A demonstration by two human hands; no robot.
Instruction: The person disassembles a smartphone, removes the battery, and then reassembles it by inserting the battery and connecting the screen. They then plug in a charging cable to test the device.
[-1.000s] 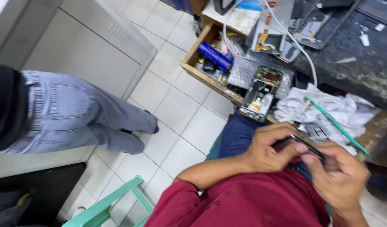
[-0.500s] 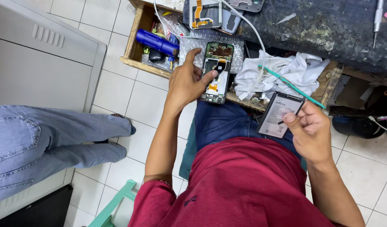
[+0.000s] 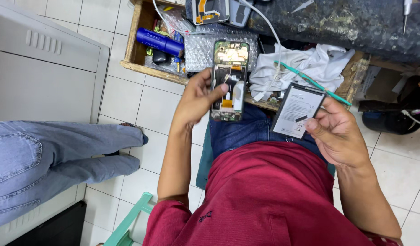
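Observation:
My left hand [image 3: 198,96] holds an opened phone [image 3: 229,79] with its back cover off, thumb resting on the exposed inner parts. To the right of it, my right hand [image 3: 338,132] grips a flat phone battery [image 3: 296,110] with a white label by its lower edge. Both are held above my lap, over blue jeans and a red shirt. The phone and the battery are apart from each other.
A wooden tray [image 3: 134,48] ahead holds a blue cylinder tool [image 3: 160,43], bubble wrap [image 3: 201,50] and small parts. A white cloth [image 3: 305,64] with a teal stick [image 3: 310,79] lies on the bench edge. Another person's jeans-clad legs [image 3: 46,159] stand at left beside a grey cabinet [image 3: 41,68].
My left hand has lifted the opened phone off the bench toward me. My right hand with the battery has moved up and closer to the phone.

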